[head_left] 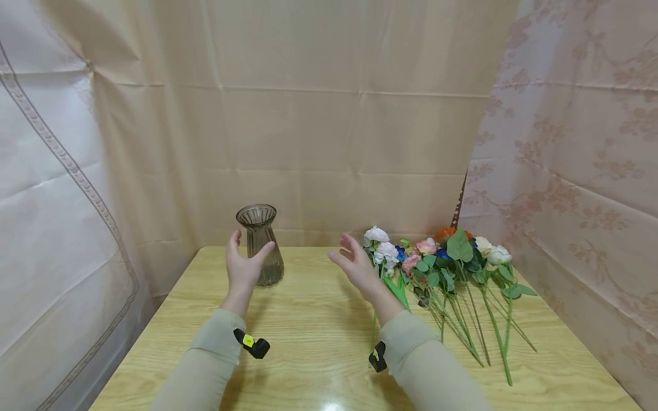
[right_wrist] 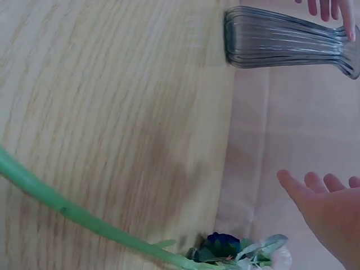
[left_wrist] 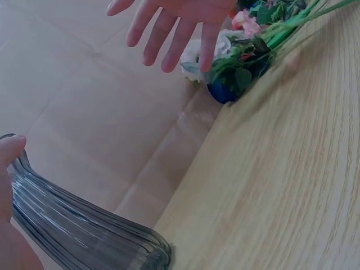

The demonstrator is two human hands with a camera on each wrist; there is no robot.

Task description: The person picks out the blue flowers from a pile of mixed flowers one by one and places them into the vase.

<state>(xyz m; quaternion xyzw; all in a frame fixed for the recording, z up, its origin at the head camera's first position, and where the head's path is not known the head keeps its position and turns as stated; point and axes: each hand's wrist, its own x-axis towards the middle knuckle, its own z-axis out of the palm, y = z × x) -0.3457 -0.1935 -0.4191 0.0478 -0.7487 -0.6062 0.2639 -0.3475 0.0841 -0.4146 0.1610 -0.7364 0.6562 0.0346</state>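
Note:
A ribbed, smoky glass vase (head_left: 266, 251) with a flared rim stands upright near the table's back left. My left hand (head_left: 243, 265) is raised in front of it, thumb and fingers spread apart, holding nothing; whether it touches the glass I cannot tell. In the left wrist view the vase (left_wrist: 84, 225) shows beside the left thumb (left_wrist: 10, 151). My right hand (head_left: 357, 268) hovers over the table just left of the flowers, its fingers loosely extended and nothing in them. White flowers (head_left: 385, 251) lie closest to it.
A spread of artificial flowers (head_left: 457, 257), pink, orange, blue and white, lies on the right of the wooden table (head_left: 308, 342), green stems (head_left: 501, 342) pointing towards me. Beige curtain (head_left: 334, 131) hangs behind the back edge, with patterned cloth (head_left: 581, 171) along the right.

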